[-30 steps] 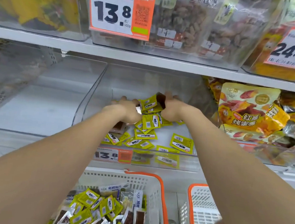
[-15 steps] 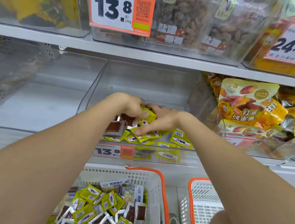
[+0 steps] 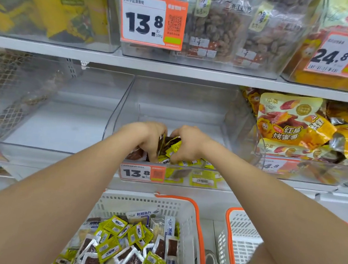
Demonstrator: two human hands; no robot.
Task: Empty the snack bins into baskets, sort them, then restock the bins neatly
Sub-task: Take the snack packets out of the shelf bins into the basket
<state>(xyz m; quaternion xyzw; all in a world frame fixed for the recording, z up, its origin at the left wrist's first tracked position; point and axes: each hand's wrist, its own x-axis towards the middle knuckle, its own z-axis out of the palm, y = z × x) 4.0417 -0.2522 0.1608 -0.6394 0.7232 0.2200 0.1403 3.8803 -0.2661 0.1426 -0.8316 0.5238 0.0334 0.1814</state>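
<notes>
1. Store aisle, white shelves (image 3: 174,69) carrying rows of clear plastic bins. Top row: nut bags (image 3: 218,31) behind a 13.8 price tag (image 3: 152,19), with a 24.8 tag (image 3: 333,54) further right.
2. Lower shelf, centre: middle bin (image 3: 116,114), see-through, with its own 13.8 label (image 3: 142,173) on the front wall.
3. Both hands are inside that bin, close together near the front. Left hand (image 3: 147,138) and right hand (image 3: 188,145) have their fingers curled round the same bunch of yellow-green packets (image 3: 173,147), pressed between them.
4. Loose packets (image 3: 197,163) lie on the bin floor just under and to the right of the hands; a brown sachet (image 3: 136,155) lies beside the left hand.
5. Neighbouring bin on the right holds yellow sweet-potato bags (image 3: 284,124).
6. Below the shelf: white basket (image 3: 134,198) with an orange handle, directly under the middle bin, holding mixed sachets (image 3: 122,246), yellow-green and brown, piled loose.
7. Second basket (image 3: 240,230), also white and orange, sits just to the right of the first; its contents are hidden by the right forearm.
</notes>
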